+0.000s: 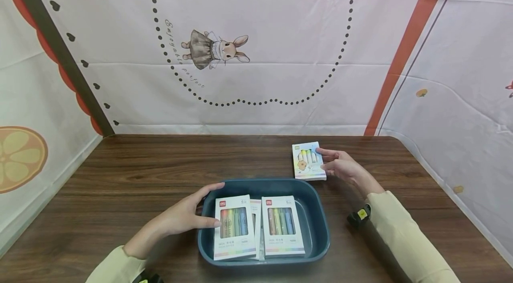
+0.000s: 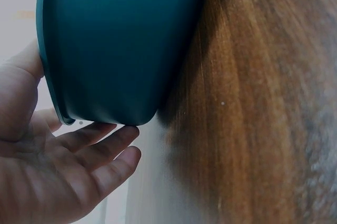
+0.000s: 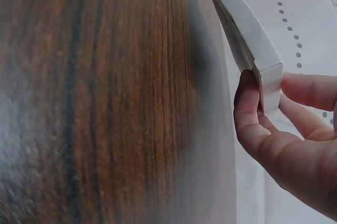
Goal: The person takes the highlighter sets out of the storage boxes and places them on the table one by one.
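Observation:
A dark blue plastic basin (image 1: pixel 316 211) stands on the table near its front. My left hand (image 1: pixel 182 214) grips its left side, thumb over the rim beside a box and fingers against the outer wall. In the left wrist view these fingers (image 2: pixel 118 142) touch the blue wall. Inside lie white highlighter boxes: a left one (image 1: pixel 234 247), a right one (image 1: pixel 282 240), and another partly hidden between them. Beyond the basin's far right corner, my right hand (image 1: pixel 346 169) pinches a white highlighter box (image 1: pixel 308 162) by its right edge. In the right wrist view this box (image 3: pixel 253 29) is tilted, edge toward the camera.
The dark wood-grain table (image 1: pixel 180 158) extends around the basin. A white printed cloth (image 1: pixel 280 42) with a rabbit figure hangs behind it, and more cloth lines both sides. A small black device (image 1: pixel 359 215) is at the right wrist.

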`<state>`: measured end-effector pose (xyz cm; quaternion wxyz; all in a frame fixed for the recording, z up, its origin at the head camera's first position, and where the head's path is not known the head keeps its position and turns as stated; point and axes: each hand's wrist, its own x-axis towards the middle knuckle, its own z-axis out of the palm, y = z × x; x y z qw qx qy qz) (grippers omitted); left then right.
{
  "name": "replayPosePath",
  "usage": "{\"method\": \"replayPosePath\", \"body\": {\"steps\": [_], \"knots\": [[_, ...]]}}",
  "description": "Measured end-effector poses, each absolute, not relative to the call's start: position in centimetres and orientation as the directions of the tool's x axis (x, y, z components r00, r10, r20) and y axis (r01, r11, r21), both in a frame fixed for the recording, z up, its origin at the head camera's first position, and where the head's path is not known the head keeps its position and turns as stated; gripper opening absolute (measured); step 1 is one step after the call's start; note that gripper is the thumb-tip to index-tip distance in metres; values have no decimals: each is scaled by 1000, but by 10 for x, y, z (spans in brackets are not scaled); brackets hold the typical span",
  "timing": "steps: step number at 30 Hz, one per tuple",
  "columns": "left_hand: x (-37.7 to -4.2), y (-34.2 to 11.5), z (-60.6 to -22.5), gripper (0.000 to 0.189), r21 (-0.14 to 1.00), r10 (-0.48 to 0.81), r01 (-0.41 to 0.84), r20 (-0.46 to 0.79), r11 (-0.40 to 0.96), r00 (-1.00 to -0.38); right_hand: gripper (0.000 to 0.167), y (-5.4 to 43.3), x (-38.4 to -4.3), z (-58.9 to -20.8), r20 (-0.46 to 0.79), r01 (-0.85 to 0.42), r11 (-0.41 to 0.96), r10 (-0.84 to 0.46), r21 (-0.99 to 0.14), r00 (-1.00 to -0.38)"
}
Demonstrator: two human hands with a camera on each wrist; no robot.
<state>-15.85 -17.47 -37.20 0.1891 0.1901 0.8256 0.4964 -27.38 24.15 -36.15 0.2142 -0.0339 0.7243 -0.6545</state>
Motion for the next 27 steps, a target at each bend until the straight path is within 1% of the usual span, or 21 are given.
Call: {"method": "replayPosePath", "body": {"steps": [21, 27], "knots": [[-158, -174, -372, 81, 885, 489, 121, -131, 450, -862, 62, 239, -279, -370, -291, 226, 237, -291, -945, -912], [-159, -174, -372, 82, 883, 483, 115, -136, 455, -865, 63, 237, -279, -371, -299, 220, 288, -270, -932, -915]]}}
